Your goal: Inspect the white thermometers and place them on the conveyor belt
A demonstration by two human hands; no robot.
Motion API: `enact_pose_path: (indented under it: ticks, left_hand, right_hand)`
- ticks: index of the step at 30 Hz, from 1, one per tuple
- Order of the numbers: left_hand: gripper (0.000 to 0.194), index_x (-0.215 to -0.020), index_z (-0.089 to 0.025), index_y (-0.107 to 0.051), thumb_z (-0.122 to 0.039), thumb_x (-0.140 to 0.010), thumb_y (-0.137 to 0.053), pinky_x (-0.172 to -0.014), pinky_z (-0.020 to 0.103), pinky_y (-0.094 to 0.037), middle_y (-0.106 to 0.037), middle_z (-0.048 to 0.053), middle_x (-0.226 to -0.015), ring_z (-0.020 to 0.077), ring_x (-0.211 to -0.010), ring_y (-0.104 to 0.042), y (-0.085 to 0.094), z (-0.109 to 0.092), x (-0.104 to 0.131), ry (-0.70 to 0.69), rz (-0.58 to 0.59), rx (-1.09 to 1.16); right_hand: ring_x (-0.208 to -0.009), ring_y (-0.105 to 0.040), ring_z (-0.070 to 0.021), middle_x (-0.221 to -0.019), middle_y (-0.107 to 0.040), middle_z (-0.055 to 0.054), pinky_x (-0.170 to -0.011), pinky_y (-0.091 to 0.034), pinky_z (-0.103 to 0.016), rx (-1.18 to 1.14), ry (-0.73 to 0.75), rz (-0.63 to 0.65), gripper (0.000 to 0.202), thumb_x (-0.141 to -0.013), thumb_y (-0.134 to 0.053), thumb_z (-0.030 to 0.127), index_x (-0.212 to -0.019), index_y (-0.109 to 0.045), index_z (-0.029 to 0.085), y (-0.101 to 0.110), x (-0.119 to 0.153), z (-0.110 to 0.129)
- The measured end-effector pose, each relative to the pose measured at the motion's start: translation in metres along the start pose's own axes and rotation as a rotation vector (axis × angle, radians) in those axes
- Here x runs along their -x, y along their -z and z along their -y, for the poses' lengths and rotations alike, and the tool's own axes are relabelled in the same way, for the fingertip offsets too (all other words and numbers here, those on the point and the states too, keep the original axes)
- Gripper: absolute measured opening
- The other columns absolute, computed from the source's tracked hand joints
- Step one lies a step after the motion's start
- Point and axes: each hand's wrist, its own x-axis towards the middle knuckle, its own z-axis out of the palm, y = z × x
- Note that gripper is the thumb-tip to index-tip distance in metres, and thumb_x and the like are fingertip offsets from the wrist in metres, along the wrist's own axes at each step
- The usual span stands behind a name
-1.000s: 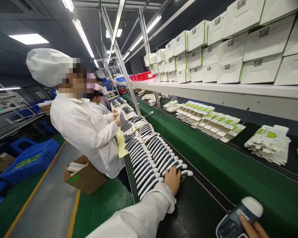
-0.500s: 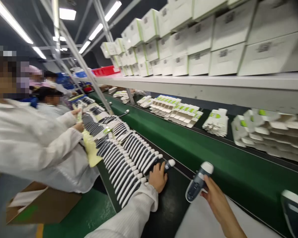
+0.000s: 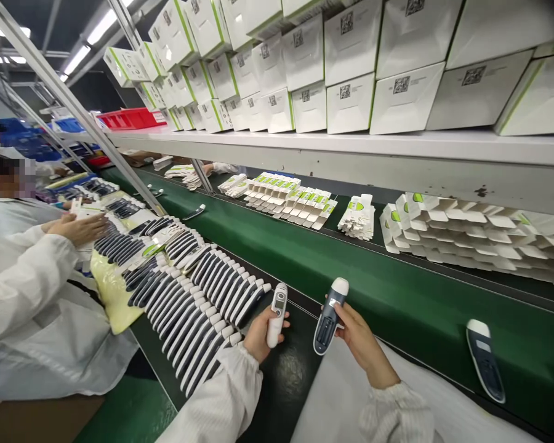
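My left hand (image 3: 260,333) grips a white thermometer (image 3: 278,312) upright, its small display and round buttons facing me. In my right hand (image 3: 359,335) is a second thermometer (image 3: 327,325), dark back towards me, with an open battery recess and a white cap at the top. The two are held apart above the bench edge. Beside my left hand, long rows of thermometers (image 3: 198,332) lie packed side by side on the dark table. Another dark-backed thermometer (image 3: 485,360) lies on the green conveyor belt (image 3: 410,307) to the right of my right hand.
A shelf (image 3: 305,144) with stacked white boxes (image 3: 351,101) runs above the belt. Folded open cartons (image 3: 471,237) line its far side. At left a co-worker's hands (image 3: 76,227) are over the rows, near a yellow bag (image 3: 113,295). A red bin (image 3: 129,119) sits on the shelf.
My left hand has lifted a thermometer from the end of the rows and turned its display side up. My right hand still holds its thermometer. The view has swung right.
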Motion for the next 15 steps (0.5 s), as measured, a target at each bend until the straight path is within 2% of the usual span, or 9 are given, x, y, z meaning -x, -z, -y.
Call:
enact_pose_path:
  ticks: [2,4,6,8,12,15]
  left_hand:
    - [0.038,-0.102,-0.016,-0.051,-0.048,-0.083,-0.038,-0.040,0.016,-0.036,-0.063,0.008,-0.096,0.0119,-0.068,-0.060,-0.009,-0.001,0.017,0.036,0.055,0.182]
    - [0.049,-0.101,-0.015,-0.054,-0.057,-0.084,-0.037,-0.035,0.015,-0.031,-0.063,0.007,-0.091,0.0098,-0.060,-0.057,-0.019,-0.002,0.033,0.087,0.104,0.324]
    - [0.053,-0.104,-0.014,-0.056,-0.059,-0.085,-0.038,-0.033,0.015,-0.029,-0.063,0.006,-0.086,0.0087,-0.054,-0.055,-0.027,-0.003,0.047,0.149,0.163,0.473]
    - [0.050,-0.107,-0.013,-0.058,-0.056,-0.086,-0.042,-0.032,0.015,-0.029,-0.063,0.005,-0.082,0.0089,-0.052,-0.055,-0.032,-0.007,0.058,0.194,0.209,0.601]
    - [0.046,-0.106,-0.012,-0.060,-0.051,-0.087,-0.045,-0.032,0.016,-0.031,-0.064,0.005,-0.077,0.0107,-0.052,-0.056,-0.037,-0.015,0.072,0.205,0.214,0.661]
    - [0.047,-0.104,-0.012,-0.060,-0.052,-0.087,-0.044,-0.034,0.017,-0.032,-0.064,0.007,-0.078,0.0117,-0.055,-0.057,-0.037,-0.016,0.078,0.185,0.189,0.635]
  right_hand:
    - [-0.076,-0.060,-0.0202,-0.086,-0.067,-0.005,-0.058,-0.045,-0.027,0.201,0.036,-0.062,0.053,-0.074,-0.057,0.061,-0.109,-0.058,0.021,0.010,-0.014,-0.002]
    - [-0.078,-0.062,-0.0233,-0.088,-0.066,-0.006,-0.063,-0.048,-0.032,0.457,0.063,-0.198,0.059,-0.077,-0.047,0.062,-0.119,-0.050,0.020,0.026,-0.032,-0.003]
    - [-0.086,-0.062,-0.0281,-0.095,-0.065,-0.010,-0.074,-0.048,-0.040,0.658,0.055,-0.343,0.058,-0.081,-0.041,0.056,-0.126,-0.043,0.019,0.046,-0.049,0.000]
    - [-0.100,-0.058,-0.0343,-0.106,-0.061,-0.016,-0.087,-0.042,-0.050,0.777,0.018,-0.437,0.057,-0.083,-0.037,0.048,-0.130,-0.039,0.016,0.068,-0.062,0.003]
    - [-0.120,-0.043,-0.0416,-0.121,-0.049,-0.027,-0.096,-0.033,-0.056,0.942,-0.072,-0.563,0.054,-0.082,-0.036,0.040,-0.123,-0.049,0.007,0.108,-0.068,0.009]
    - [-0.128,-0.032,-0.0432,-0.132,-0.038,-0.029,-0.100,-0.031,-0.057,1.018,-0.069,-0.648,0.055,-0.081,-0.038,0.040,-0.122,-0.050,0.006,0.114,-0.059,0.012]
